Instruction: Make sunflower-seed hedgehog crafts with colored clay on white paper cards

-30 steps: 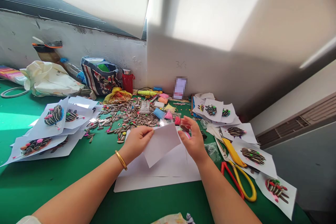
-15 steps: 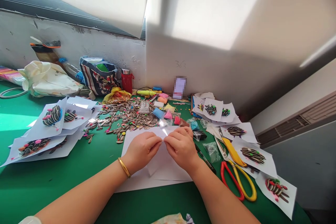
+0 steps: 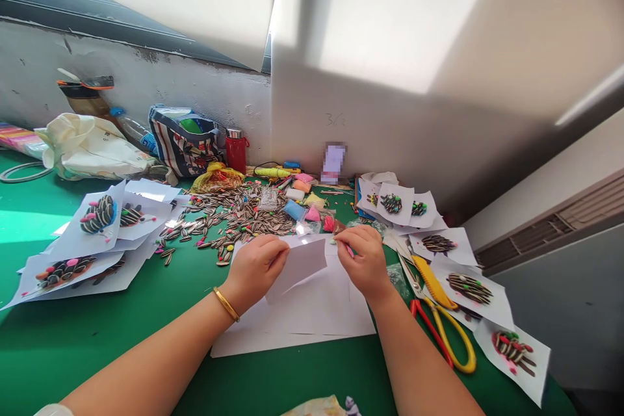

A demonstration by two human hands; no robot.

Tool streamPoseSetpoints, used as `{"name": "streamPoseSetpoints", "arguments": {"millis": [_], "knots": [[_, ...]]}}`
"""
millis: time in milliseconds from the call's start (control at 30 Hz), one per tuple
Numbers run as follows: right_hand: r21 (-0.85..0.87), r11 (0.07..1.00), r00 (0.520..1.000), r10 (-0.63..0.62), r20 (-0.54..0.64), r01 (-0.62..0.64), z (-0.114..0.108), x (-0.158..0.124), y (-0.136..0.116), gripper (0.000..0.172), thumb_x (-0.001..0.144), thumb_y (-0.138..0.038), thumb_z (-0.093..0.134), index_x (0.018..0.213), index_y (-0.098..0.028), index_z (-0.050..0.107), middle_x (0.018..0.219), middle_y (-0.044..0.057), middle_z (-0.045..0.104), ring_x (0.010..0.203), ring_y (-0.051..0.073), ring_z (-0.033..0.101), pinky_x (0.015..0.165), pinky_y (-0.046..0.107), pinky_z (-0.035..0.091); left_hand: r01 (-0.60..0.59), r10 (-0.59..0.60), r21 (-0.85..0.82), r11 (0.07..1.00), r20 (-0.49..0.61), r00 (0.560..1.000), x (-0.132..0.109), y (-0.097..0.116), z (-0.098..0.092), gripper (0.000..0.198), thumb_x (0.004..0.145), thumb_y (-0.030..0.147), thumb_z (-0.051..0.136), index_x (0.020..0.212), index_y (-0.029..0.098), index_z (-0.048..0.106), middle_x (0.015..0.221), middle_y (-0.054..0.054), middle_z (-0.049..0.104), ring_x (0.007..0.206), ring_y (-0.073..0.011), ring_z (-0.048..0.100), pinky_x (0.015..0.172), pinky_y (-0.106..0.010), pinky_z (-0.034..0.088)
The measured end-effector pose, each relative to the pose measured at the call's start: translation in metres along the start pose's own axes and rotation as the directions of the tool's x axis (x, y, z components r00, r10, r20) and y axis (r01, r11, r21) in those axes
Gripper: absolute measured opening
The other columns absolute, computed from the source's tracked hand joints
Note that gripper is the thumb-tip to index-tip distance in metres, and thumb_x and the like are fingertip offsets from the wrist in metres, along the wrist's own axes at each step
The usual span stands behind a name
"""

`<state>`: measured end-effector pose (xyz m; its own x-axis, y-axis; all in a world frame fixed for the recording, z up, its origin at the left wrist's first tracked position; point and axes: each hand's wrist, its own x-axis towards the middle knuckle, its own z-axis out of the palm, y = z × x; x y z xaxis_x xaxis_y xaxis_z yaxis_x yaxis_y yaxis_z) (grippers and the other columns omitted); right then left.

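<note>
Your left hand (image 3: 256, 266) and right hand (image 3: 363, 260) pinch the top edge of the folded paper (image 3: 297, 266) (flimsy, easily creased) above the white sheet (image 3: 312, 312).

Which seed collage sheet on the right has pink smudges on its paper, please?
The lowest one, nearest the red-and-yellow scissors; the others there have none.

Scissors (image 3: 447, 341) right of the paper (image 3: 292, 315)
</note>
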<state>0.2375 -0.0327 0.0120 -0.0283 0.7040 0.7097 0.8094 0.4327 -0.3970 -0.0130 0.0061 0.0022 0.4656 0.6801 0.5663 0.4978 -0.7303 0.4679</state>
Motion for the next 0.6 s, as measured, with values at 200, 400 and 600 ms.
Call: {"name": "streamPoseSetpoints", "arguments": {"millis": [200,400,600], "knots": [[0.233,0.970,0.983,-0.108,0.148,0.072,0.007,-0.004,-0.012,0.025,0.090,-0.029,0.063,0.114,-0.024,0.067,0.099,0.005,0.072,0.094,0.023,0.060,0.090,0.040,0.044,-0.057,0.058,-0.035,0.998,0.025,0.998,-0.002,0.005,0.003,0.015,0.095,0.019,0.051,0.091,0.020,0.065,0.082,-0.003,0.066,0.078,-0.0167,0.058,0.070,-0.028,0.043],[0.167,0.973,0.967,-0.189,0.170,0.161,0.020,-0.011,-0.029,0.014,0.093,-0.020,0.057,0.095,-0.024,0.071,0.082,0.002,0.073,0.081,0.020,0.060,0.080,0.037,0.042,-0.170,0.168,0.052,0.984,0.054,0.984,-0.005,0.009,0.006,0.018,0.096,0.021,0.050,0.097,0.020,0.068,0.086,-0.005,0.069,0.078,-0.0180,0.060,0.070,-0.030,0.044],[0.104,0.985,0.983,-0.149,0.105,0.138,0.011,-0.007,-0.022,0.014,0.091,-0.018,0.058,0.093,-0.023,0.070,0.078,0.002,0.071,0.082,0.020,0.059,0.082,0.039,0.042,-0.101,0.100,0.031,0.994,0.030,0.995,-0.001,0.003,0.001,0.017,0.096,0.021,0.050,0.094,0.021,0.067,0.088,-0.005,0.069,0.082,-0.0179,0.061,0.072,-0.030,0.046]]}}
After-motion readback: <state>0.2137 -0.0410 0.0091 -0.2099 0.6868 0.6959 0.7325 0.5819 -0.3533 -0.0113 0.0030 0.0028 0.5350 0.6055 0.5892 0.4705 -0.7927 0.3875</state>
